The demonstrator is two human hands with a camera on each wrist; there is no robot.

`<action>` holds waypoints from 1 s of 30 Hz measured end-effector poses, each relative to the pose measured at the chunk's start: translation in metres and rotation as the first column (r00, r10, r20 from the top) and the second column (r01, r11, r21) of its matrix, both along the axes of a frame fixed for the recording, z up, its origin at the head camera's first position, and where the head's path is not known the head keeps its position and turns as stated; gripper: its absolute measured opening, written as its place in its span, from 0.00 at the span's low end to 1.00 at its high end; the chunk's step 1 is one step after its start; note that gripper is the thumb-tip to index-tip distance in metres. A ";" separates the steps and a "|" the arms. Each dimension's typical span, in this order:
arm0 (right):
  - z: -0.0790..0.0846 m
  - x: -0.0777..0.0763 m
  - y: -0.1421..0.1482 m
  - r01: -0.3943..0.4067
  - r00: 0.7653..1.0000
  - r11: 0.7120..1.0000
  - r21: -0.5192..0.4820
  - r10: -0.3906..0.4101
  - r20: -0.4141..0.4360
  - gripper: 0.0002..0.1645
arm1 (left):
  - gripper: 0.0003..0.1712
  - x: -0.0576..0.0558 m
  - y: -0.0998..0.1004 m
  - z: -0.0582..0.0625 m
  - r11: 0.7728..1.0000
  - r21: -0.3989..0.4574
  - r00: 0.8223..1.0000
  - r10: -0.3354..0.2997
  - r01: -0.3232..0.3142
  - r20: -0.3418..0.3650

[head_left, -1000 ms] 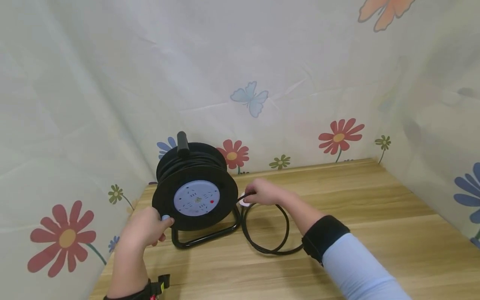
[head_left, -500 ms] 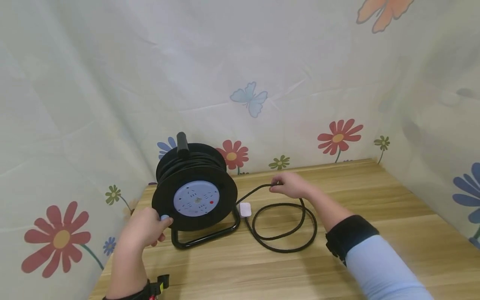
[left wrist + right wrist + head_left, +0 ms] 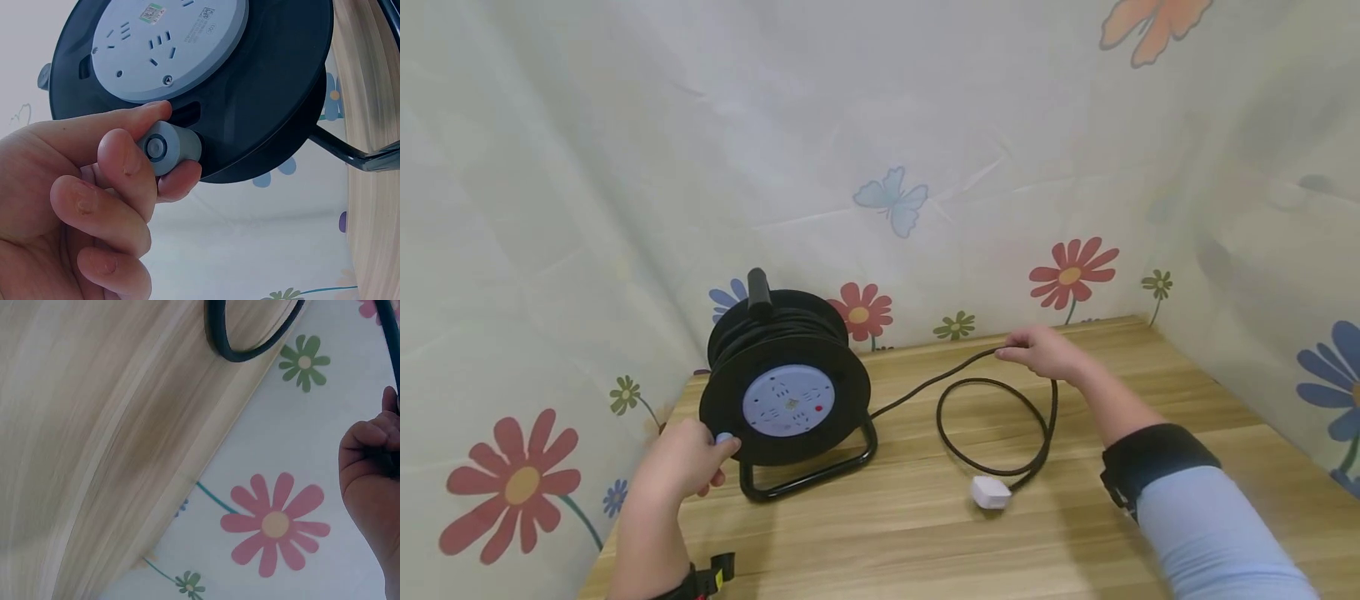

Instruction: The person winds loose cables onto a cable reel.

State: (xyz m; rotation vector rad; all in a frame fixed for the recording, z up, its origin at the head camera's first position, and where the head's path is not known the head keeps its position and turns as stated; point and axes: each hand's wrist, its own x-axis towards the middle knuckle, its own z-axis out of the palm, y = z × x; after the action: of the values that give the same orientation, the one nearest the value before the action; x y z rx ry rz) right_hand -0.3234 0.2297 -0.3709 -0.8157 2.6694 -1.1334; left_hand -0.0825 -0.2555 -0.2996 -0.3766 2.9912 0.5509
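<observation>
At the left, the left hand [image 3: 682, 462] had its grip pinched on the pale knob [image 3: 170, 149] of the black reel [image 3: 786, 400]. The reel stood on its stand [image 3: 808, 478] near the desk's [image 3: 910, 558] left edge, so a hard tug could maybe tip it. The black cord [image 3: 925, 385] ran right into a loop — pulled too fast, it might snag on itself. The white plug [image 3: 991, 492] lay in front, with room before it. The right hand [image 3: 1045, 353] had its grip clamped on the cord — near the back edge and flowery wall [image 3: 977, 275], where knuckles could bump.
</observation>
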 end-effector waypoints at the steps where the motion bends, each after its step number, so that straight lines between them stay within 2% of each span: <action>1: 0.001 0.000 0.004 0.002 1.000 1.000 -0.002 -0.002 0.003 0.15 | 0.25 0.000 0.000 0.000 1.000 -0.002 1.000 0.000 0.000 -0.001; 9: 0.008 0.001 0.016 0.014 0.992 0.998 -0.057 -0.006 0.128 0.22 | 0.25 -0.002 -0.001 -0.002 1.000 0.007 1.000 0.001 -0.001 0.000; 12: 0.010 0.002 0.014 0.025 0.995 0.999 -0.036 -0.021 0.099 0.21 | 0.25 -0.002 -0.001 -0.002 1.000 0.009 1.000 0.000 0.001 -0.004; 19: 0.010 0.006 0.011 0.017 0.998 1.000 -0.009 -0.018 -0.055 0.19 | 0.24 -0.001 0.000 0.000 1.000 0.010 1.000 -0.006 0.006 -0.012; 25: 0.007 0.005 0.008 0.035 0.997 0.999 -0.008 -0.035 -0.075 0.18 | 0.24 0.000 0.000 0.000 1.000 0.013 1.000 -0.006 0.006 -0.029; 30: 0.006 0.004 0.005 0.043 0.996 0.999 -0.007 -0.043 -0.072 0.19 | 0.25 0.001 0.000 0.001 1.000 -0.007 0.997 0.009 -0.009 -0.082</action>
State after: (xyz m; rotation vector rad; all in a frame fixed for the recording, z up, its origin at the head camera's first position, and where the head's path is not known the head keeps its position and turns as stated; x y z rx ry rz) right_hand -0.3196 0.2348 -0.3652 -0.8192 2.7569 -1.1424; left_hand -0.0811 -0.2555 -0.2985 -0.3775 3.0718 0.5698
